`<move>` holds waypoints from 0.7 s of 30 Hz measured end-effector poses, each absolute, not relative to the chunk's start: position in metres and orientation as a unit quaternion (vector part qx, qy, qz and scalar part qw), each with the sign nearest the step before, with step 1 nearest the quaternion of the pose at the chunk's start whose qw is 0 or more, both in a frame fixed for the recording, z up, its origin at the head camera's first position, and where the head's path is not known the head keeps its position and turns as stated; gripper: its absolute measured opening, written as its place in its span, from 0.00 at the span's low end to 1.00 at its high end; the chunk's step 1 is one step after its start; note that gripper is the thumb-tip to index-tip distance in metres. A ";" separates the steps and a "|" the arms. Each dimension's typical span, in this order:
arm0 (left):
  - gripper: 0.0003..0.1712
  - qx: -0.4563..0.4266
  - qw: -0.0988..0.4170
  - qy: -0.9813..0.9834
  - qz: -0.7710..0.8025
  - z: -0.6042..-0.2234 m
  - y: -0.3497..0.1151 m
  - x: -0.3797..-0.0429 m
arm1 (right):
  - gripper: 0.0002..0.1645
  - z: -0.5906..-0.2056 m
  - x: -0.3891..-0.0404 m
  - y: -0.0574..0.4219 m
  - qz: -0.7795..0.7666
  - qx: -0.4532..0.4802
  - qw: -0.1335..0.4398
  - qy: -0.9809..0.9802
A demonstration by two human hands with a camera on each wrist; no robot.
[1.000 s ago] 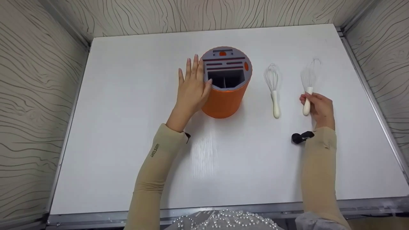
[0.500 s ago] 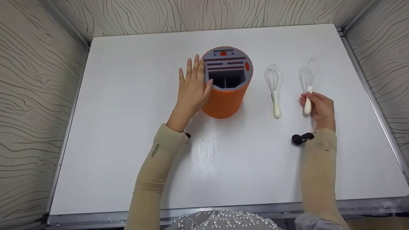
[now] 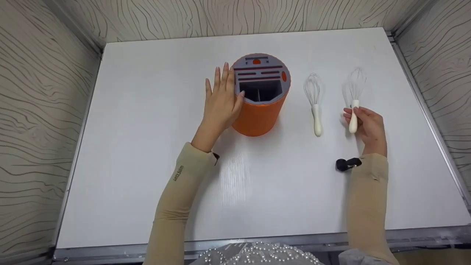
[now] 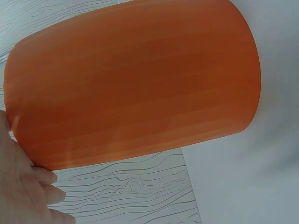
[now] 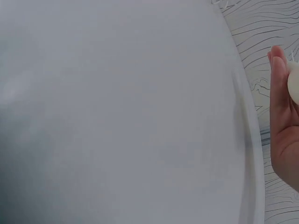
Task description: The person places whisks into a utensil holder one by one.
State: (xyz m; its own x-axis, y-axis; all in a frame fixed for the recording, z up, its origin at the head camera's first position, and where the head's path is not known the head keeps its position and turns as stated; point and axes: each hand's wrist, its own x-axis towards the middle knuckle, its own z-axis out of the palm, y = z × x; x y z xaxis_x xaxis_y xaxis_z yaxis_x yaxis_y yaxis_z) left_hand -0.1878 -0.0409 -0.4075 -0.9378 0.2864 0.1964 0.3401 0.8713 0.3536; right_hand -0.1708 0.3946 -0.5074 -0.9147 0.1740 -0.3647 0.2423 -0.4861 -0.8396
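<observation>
Right wrist [image 3: 374, 148] has eased slightly toward the worktop's [image 3: 140, 129] front edge. Your right grip [image 3: 369, 127] pinches one whisk [image 3: 355, 102] near the right edge; left grip [image 3: 220, 105], fingers straight, touches the orange container [image 3: 257, 119]. Likely hold-and-steady step; next move needs that pinch firm.

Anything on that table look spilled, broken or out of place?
Nothing stands out. The orange holder stands upright, one whisk lies to its right, the right hand holds a second whisk, and no spill or damage shows.

Even light casts soft shadows (plus one streaky glare) on the white table [image 3: 290, 195].
</observation>
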 end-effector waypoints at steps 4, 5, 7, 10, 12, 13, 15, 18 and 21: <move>0.38 -0.160 0.070 -0.965 -0.197 -0.408 -0.041 -0.188 | 0.12 -0.506 -0.168 0.390 -0.850 0.186 0.020 0.492; 0.38 -0.160 0.068 -0.965 -0.198 -0.407 -0.041 -0.188 | 0.12 -0.505 -0.167 0.389 -0.854 0.181 0.019 0.488; 0.39 -0.160 0.067 -0.964 -0.200 -0.407 -0.041 -0.188 | 0.12 -0.503 -0.166 0.387 -0.860 0.170 0.016 0.481; 0.39 -0.161 0.064 -0.964 -0.200 -0.407 -0.041 -0.188 | 0.12 -0.501 -0.164 0.384 -0.872 0.150 0.017 0.467; 0.39 -0.161 0.062 -0.964 -0.201 -0.407 -0.040 -0.188 | 0.12 -0.499 -0.164 0.382 -0.873 0.137 0.017 0.468; 0.39 -0.160 0.061 -0.964 -0.202 -0.407 -0.040 -0.188 | 0.12 -0.498 -0.163 0.381 -0.875 0.130 0.018 0.466; 0.39 -0.160 0.060 -0.964 -0.203 -0.407 -0.039 -0.189 | 0.13 -0.496 -0.162 0.379 -0.875 0.119 0.019 0.469; 0.39 -0.161 0.060 -0.964 -0.204 -0.406 -0.038 -0.189 | 0.15 -0.494 -0.161 0.376 -0.875 0.103 0.017 0.473; 0.39 -0.162 0.060 -0.964 -0.203 -0.406 -0.037 -0.189 | 0.15 -0.492 -0.159 0.374 -0.875 0.093 0.012 0.474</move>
